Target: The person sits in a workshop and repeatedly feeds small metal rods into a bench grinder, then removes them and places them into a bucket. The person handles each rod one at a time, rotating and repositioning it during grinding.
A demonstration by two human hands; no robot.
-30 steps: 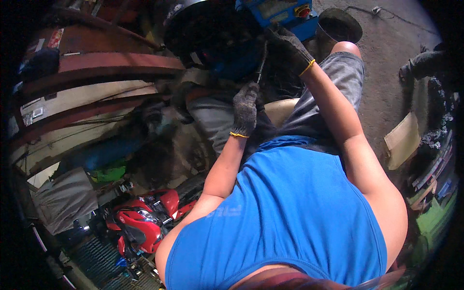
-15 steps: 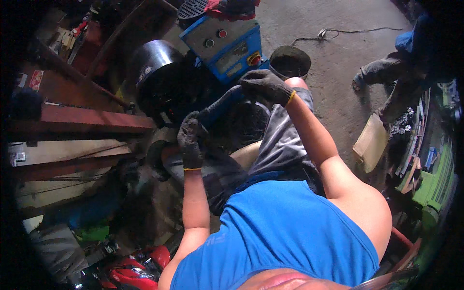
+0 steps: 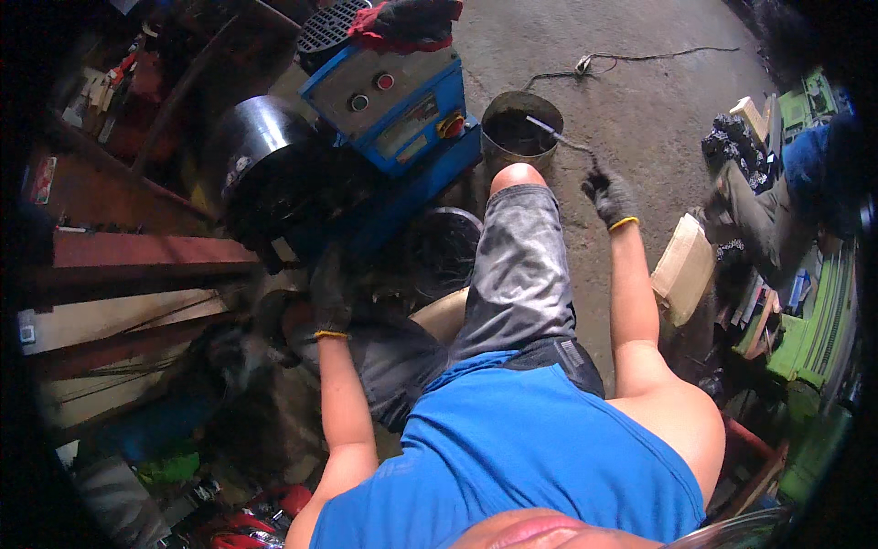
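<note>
My right hand, in a dark grey glove with a yellow cuff, is out to the right of my knee. It is closed on one end of a thin bent rod, whose pale far end reaches over the rim of a round metal bucket. The part of the rod near the fingers is dark and blurred. My left hand, gloved the same way, is in shadow over my left leg, below the blue machine. Its fingers are too dark and smeared to make out.
A shiny round drum stands beside the machine, and red-and-black gloves lie on top. A cable crosses the floor. At right are a cardboard piece, a crouching person's leg and green metal equipment. Red beams are left.
My right hand has swung right, away from my left, carrying the rod toward the bucket. My left hand has moved slightly lower and left. The other person has shifted, and the view has turned a little.
</note>
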